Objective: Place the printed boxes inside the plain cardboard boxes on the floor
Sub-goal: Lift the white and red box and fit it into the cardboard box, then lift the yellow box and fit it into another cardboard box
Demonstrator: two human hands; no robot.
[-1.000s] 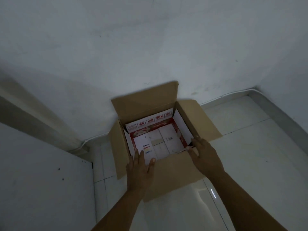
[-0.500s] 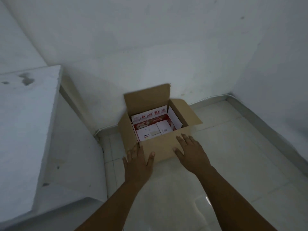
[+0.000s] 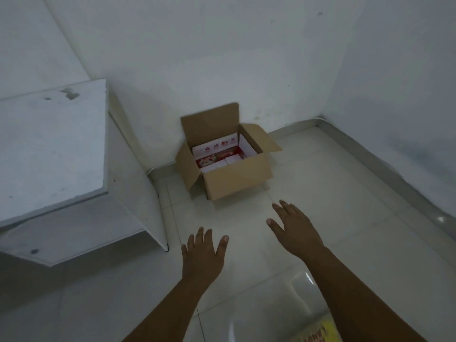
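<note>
A plain brown cardboard box [image 3: 237, 178] sits on the pale tiled floor [image 3: 333, 193] against the far white wall [image 3: 222, 58], its four top flaps standing open. Inside it lie red-and-white printed boxes [image 3: 217, 156], packed below the rim, one standing on edge along the far side with a row of small red pictures on its face. A person's two bare arms reach forward from the near edge, both well short of the carton and touching nothing. The left hand [image 3: 203, 255] is spread flat, palm down, fingers parted and empty. The right hand [image 3: 294, 227], slightly farther and to the right, is likewise loose and empty, fingers pointing toward the carton. A white cabinet [image 3: 54, 144] with scuffed top stands at left. A yellow printed object [image 3: 318, 332], blurred, shows at the near right edge.
</note>
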